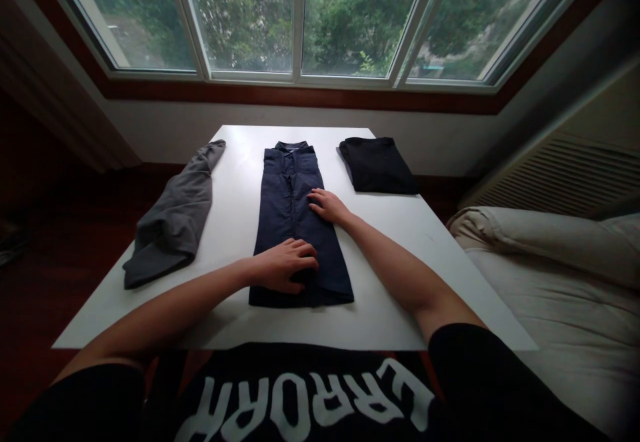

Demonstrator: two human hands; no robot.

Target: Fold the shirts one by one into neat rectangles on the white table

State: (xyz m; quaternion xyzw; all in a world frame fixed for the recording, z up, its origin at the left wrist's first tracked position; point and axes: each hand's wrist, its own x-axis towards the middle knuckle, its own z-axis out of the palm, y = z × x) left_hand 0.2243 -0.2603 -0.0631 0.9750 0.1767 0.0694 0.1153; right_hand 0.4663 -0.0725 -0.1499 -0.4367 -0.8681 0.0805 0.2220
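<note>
A navy shirt (285, 195), folded into a long narrow strip, lies in the middle of the white table with its collar toward the window. My left hand (285, 265) rests on the lower part of the shirt, palm down, fingers loosely bent and thumb apart. Higher up, my right hand (329, 206) touches the shirt's right edge with its fingers spread. Neither hand grips the cloth. The underside of the shirt is hidden.
On the table's left edge a crumpled grey garment (175, 215) hangs partly over the side. A folded black garment (377, 165) sits at the back right of the white table (380, 262). Beyond stands a window (300, 22); a beige padded seat (540, 275) is at the right.
</note>
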